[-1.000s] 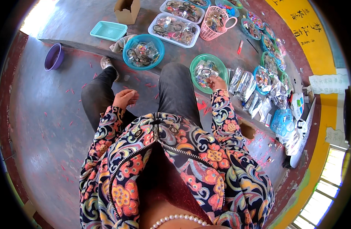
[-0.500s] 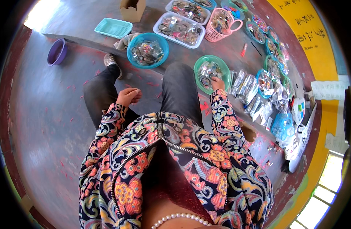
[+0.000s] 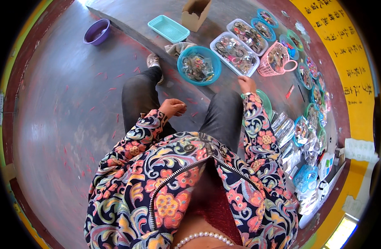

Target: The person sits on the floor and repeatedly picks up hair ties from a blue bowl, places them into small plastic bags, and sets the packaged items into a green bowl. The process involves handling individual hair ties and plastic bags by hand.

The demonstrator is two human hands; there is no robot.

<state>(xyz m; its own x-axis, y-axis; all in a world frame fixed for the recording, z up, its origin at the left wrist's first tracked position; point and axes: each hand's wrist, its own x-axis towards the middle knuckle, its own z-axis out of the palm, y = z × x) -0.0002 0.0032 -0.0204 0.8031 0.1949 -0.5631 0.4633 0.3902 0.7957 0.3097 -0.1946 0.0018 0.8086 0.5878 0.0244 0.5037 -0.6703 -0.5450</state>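
My left hand (image 3: pixel 172 107) hovers over the gap between my legs, its fingers curled in; whatever they may hold is hidden. Beyond my right knee, my right hand (image 3: pixel 247 84) has its fingers pressed together close to the near edge of a white tray (image 3: pixel 252 71). Hair ties and other small items in clear bags fill that tray. No item can be made out in the right hand. A green basin (image 3: pixel 263 101) is largely covered by the right hand and sleeve. Left of the right hand stands a blue basin (image 3: pixel 217 66) of bagged pieces.
A second white tray, a pink handled basket (image 3: pixel 265 68) and several small baskets line the right. Silver packets (image 3: pixel 282 126) lie below them. An empty turquoise basket (image 3: pixel 167 28), a cardboard box (image 3: pixel 194 23) and a purple basin (image 3: pixel 91 39) stand farther left. A step edge crosses the floor.
The view has swung, so the scene sits farther right. My right hand has come out of the green basin and over towards the white tray. My left hand stays curled near my lap.
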